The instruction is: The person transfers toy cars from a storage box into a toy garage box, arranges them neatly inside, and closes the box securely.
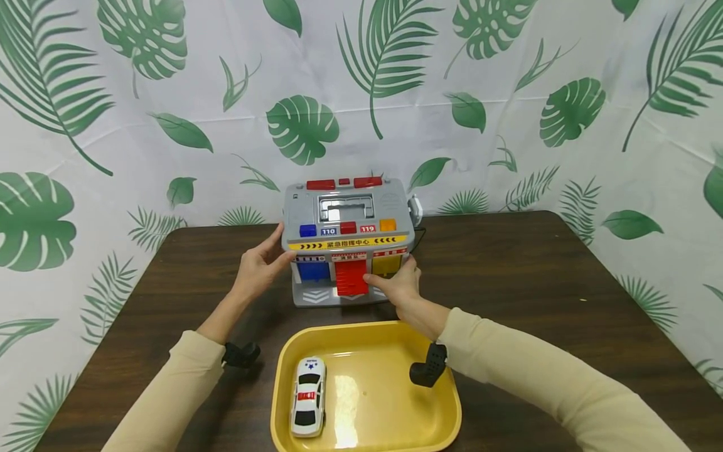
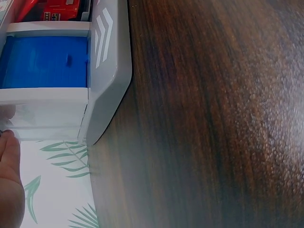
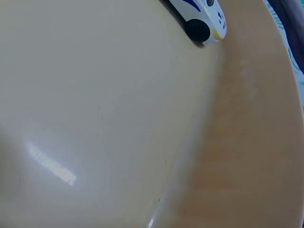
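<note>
The right hand (image 1: 400, 284) rests at the front of the toy garage (image 1: 349, 242), its fingers fairly straight and its fingertips touching the lower edge of the red door (image 1: 351, 277) in the middle bay; it pinches nothing that can be seen. The left hand (image 1: 258, 269) lies against the garage's left side, fingers extended and relaxed, the fingertips pressing the grey wall near the top corner; in the left wrist view only the edge of that hand (image 2: 9, 183) shows beside the grey housing (image 2: 107, 76) and the blue door (image 2: 45, 61). The garage stands upright on the dark wooden table (image 1: 536, 282), well back from the person, with a blue door (image 1: 313, 271) left of the red one and a yellow one (image 1: 386, 265) to the right. Nearer the person sits a yellow tray (image 1: 395, 408); a white police car (image 1: 308, 396) lies in its left part, apart from both hands. A leaf-print cloth (image 1: 508, 113) hangs behind the table.
</note>
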Demonstrator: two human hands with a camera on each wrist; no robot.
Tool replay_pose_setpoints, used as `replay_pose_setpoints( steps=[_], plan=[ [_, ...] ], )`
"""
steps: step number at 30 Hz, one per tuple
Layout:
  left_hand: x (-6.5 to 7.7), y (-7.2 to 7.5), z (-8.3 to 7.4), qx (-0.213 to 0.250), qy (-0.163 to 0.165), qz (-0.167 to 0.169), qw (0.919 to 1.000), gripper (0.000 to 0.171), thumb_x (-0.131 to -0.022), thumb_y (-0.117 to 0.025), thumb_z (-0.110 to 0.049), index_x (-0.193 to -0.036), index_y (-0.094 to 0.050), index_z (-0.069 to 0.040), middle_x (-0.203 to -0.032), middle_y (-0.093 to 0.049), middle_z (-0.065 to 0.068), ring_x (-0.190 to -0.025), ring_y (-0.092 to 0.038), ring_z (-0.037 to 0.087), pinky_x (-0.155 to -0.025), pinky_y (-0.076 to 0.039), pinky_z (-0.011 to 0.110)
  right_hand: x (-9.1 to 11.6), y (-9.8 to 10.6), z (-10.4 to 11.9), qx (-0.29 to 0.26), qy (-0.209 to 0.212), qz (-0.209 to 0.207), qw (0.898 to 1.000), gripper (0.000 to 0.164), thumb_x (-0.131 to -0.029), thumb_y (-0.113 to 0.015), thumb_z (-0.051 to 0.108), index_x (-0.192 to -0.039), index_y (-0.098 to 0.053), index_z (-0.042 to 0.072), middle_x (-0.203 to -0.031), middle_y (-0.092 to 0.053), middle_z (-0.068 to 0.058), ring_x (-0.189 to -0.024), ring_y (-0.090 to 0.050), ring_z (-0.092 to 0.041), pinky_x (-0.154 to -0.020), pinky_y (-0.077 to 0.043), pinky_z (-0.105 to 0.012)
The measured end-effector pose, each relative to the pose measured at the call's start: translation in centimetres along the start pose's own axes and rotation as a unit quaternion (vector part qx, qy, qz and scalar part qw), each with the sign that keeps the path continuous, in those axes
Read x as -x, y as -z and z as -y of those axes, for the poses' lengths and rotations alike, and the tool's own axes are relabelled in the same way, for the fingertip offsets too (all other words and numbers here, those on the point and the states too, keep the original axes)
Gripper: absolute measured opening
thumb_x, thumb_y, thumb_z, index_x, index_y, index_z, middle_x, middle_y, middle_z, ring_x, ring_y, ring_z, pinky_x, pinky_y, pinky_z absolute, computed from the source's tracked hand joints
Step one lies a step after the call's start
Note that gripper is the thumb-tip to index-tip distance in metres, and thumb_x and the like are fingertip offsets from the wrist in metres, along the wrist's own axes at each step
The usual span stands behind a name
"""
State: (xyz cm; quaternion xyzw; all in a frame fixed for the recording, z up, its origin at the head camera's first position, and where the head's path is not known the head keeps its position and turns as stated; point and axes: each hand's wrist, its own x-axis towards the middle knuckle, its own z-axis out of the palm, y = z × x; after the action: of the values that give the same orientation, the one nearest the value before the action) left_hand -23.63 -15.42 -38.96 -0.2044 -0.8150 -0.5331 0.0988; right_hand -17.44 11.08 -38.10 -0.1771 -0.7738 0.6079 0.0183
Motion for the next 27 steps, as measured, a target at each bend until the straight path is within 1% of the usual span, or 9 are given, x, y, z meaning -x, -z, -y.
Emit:
replay_pose_setpoints(
  steps=[8, 14, 18, 21, 24, 26, 27],
  plan=[
    [0.0, 0.0, 0.2, -0.013, 0.005, 0.004, 0.9999, 0.067, -0.09, -0.064, -0.023, -0.146, -0.031, -0.01, -0.139, -0.048, 0.015, -0.115, -0.058, 0.03, -0.089, -0.049, 0.03, -0.1, -0.8, -0.1, -0.005, -0.004, -0.041, 0.999, 0.094, -0.076, -0.079, 0.015, -0.145, -0.015, 0.006, -0.144, -0.023, -0.019, -0.131, -0.031, -0.035, -0.114, -0.026, -0.047],
    [-0.2, 0.1, 0.3, -0.015, -0.006, 0.01, 0.9998, 0.067, -0.09, -0.064, -0.023, -0.146, -0.031, -0.01, -0.14, -0.047, 0.016, -0.116, -0.057, 0.031, -0.089, -0.049, 0.031, -0.2, -1.3, -0.1, -0.011, 0.001, -0.067, 0.998, 0.093, -0.075, -0.08, 0.016, -0.143, -0.017, 0.006, -0.143, -0.021, -0.018, -0.131, -0.027, -0.033, -0.115, -0.024, -0.044],
    [-0.3, 0.2, 0.1, -0.014, -0.007, 0.014, 0.9998, 0.067, -0.089, -0.064, -0.023, -0.146, -0.031, -0.01, -0.139, -0.047, 0.016, -0.116, -0.057, 0.031, -0.089, -0.049, 0.031, -0.3, -1.6, 0.0, 0.005, 0.003, -0.09, 0.996, 0.093, -0.074, -0.081, 0.019, -0.141, -0.019, 0.006, -0.142, -0.022, -0.018, -0.13, -0.026, -0.033, -0.114, -0.024, -0.048],
    [-0.3, 0.2, 0.0, -0.02, -0.007, 0.015, 0.9997, 0.068, -0.089, -0.065, -0.022, -0.146, -0.031, -0.01, -0.14, -0.046, 0.016, -0.116, -0.057, 0.032, -0.089, -0.048, 0.032, -0.3, -1.9, 0.0, 0.017, 0.003, -0.108, 0.994, 0.092, -0.072, -0.082, 0.021, -0.14, -0.021, 0.006, -0.14, -0.024, -0.019, -0.13, -0.027, -0.034, -0.111, -0.025, -0.054],
    [-0.2, 0.2, -0.2, -0.028, -0.003, 0.014, 0.9995, 0.068, -0.089, -0.065, -0.02, -0.146, -0.031, -0.009, -0.141, -0.045, 0.016, -0.117, -0.056, 0.031, -0.09, -0.048, 0.033, -0.3, -2.2, 0.0, 0.028, 0.004, -0.124, 0.992, 0.092, -0.071, -0.082, 0.023, -0.139, -0.023, 0.005, -0.138, -0.026, -0.02, -0.129, -0.027, -0.035, -0.109, -0.024, -0.056],
    [-0.1, 0.3, -0.5, -0.031, 0.001, 0.013, 0.9994, 0.067, -0.089, -0.065, -0.018, -0.146, -0.031, -0.007, -0.141, -0.045, 0.016, -0.117, -0.056, 0.032, -0.09, -0.048, 0.035, -0.4, -2.3, 0.0, 0.034, 0.002, -0.13, 0.991, 0.092, -0.071, -0.083, 0.024, -0.138, -0.023, 0.005, -0.136, -0.027, -0.021, -0.127, -0.029, -0.035, -0.108, -0.024, -0.056],
    [0.0, 0.3, -1.0, -0.034, 0.001, 0.014, 0.9993, 0.067, -0.089, -0.065, -0.018, -0.145, -0.031, -0.005, -0.14, -0.045, 0.018, -0.117, -0.056, 0.034, -0.09, -0.048, 0.036, -0.4, -2.4, 0.0, 0.037, 0.0, -0.134, 0.99, 0.092, -0.07, -0.083, 0.024, -0.138, -0.024, 0.005, -0.136, -0.028, -0.021, -0.126, -0.029, -0.035, -0.108, -0.024, -0.056]
  ],
)
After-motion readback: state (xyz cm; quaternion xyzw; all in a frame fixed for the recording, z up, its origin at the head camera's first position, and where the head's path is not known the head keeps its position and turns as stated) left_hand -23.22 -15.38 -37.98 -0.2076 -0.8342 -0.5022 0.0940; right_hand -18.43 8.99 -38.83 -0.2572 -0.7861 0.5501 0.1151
